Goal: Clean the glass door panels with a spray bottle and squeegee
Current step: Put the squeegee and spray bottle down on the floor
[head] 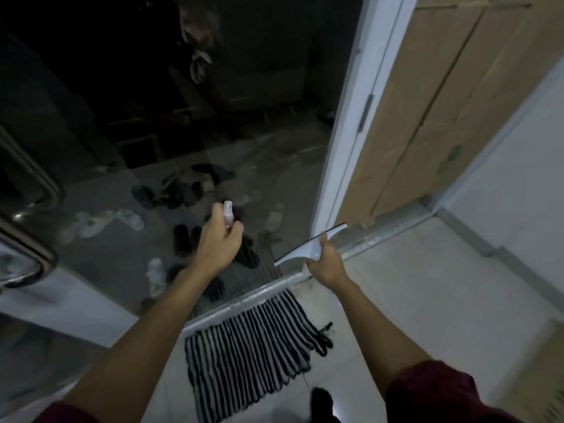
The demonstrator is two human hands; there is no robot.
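A dim doorway with a pale tiled floor: a tall glass door panel (pixel 171 123) fills the left and middle of the view, dark behind, with a white door frame (pixel 345 141) to its right and brown cardboard (pixel 427 117) covering the wall beyond that.

The spray bottle (pixel 228 213) is a small clear one with a white top, held up in front of the lower part of the glass by the left hand (pixel 218 242), whose fingers are wrapped around its body, nozzle towards the pane. The squeegee (pixel 311 247) sits in the right hand (pixel 328 265), clamped by its pale handle, the long dark-edged blade slanting up to the right, near the foot of the door frame and just above the metal door track (pixel 305 276). The blade looks clear of the glass, though this cannot be told for sure.

By the look of it this is the spraying step: the bottle is aimed, the squeegee waits. The next move would call for wetting the pane evenly, then laying the blade flat on the glass and drawing it across in one stroke.

Room is fair. To the left a metal door handle (pixel 36 248) juts out, a thing to steer round. To the right the frame edge limits the blade's travel. Near the feet a striped cloth (pixel 253 346) lies against the track. Shoes (pixel 183 190) show through the glass on the far floor.
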